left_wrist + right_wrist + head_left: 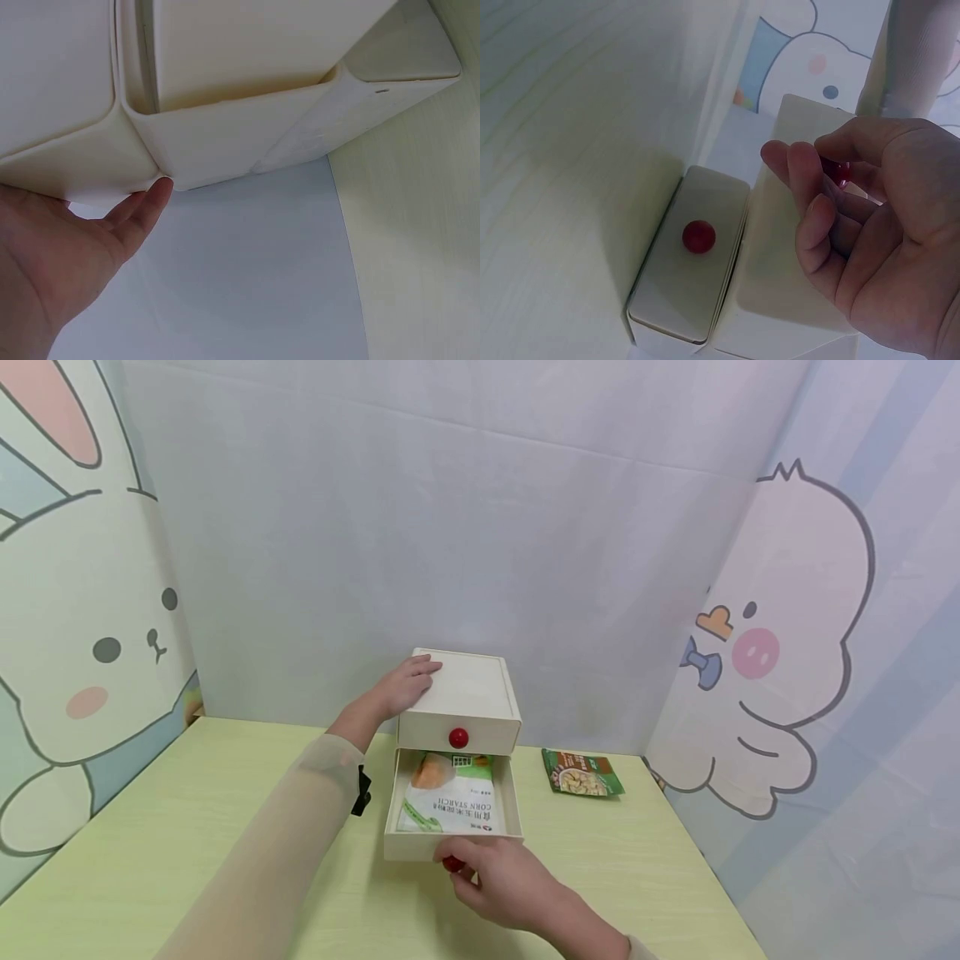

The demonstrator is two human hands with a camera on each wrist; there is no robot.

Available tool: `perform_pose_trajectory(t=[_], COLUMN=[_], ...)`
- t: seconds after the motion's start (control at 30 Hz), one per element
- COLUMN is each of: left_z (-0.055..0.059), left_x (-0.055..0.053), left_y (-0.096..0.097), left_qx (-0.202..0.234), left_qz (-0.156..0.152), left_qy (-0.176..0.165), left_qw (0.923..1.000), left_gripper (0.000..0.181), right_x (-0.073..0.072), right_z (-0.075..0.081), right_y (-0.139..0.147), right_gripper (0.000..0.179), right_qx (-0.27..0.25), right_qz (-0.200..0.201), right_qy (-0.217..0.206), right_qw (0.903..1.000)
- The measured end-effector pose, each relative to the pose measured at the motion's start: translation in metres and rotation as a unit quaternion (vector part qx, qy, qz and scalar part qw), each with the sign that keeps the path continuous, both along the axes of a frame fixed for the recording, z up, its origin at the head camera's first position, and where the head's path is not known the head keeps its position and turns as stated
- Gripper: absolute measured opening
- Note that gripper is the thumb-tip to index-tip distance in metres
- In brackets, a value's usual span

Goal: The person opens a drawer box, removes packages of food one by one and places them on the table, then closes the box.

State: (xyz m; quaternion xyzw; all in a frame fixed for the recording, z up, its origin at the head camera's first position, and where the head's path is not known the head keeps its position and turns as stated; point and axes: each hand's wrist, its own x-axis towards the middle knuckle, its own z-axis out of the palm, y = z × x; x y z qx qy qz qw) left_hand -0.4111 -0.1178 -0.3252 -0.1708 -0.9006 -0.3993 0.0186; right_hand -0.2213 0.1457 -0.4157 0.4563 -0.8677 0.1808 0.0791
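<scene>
A small white drawer cabinet (468,681) stands by the back wall, with one drawer (513,797) pulled out below the shut top one. In that drawer lies a bag of corn starch (453,806). My right hand (510,881) pinches the drawer's red knob (453,864) between thumb and fingers. My left hand (405,685) rests on the left edge of the cabinet's top. In the left wrist view, the fingertips (161,187) touch the cabinet's edge. Beneath the pulled-out drawer, the right wrist view shows a shut drawer with a red knob (699,236).
A green snack packet (581,773) lies on the pale yellow-green table (600,868), right of the cabinet. A dark object (362,791) shows beside the left sleeve. Grey-white cloth (450,527) hangs behind, with cartoon animals on the side panels.
</scene>
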Motion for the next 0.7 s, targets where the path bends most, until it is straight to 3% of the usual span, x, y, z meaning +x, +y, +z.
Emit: perform_pose_trajectory(t=[0.3, 0.7], left_z=[0.0006, 0.001], left_x=[0.0, 0.0017], left_y=[0.0003, 0.0005], left_qx=[0.005, 0.008], left_qz=[-0.002, 0.0], left_qy=[0.003, 0.001], left_qw=[1.0, 1.0], left_gripper=[0.058, 0.058], right_x=[0.0025, 0.0068], right_z=[0.001, 0.0003], right_y=[0.0008, 0.0027], right_gripper=[0.026, 0.027], right_qx=[-0.003, 0.008], right_qz=[0.008, 0.01], right_qy=[0.012, -0.002], right_qw=[0.9999, 0.9999])
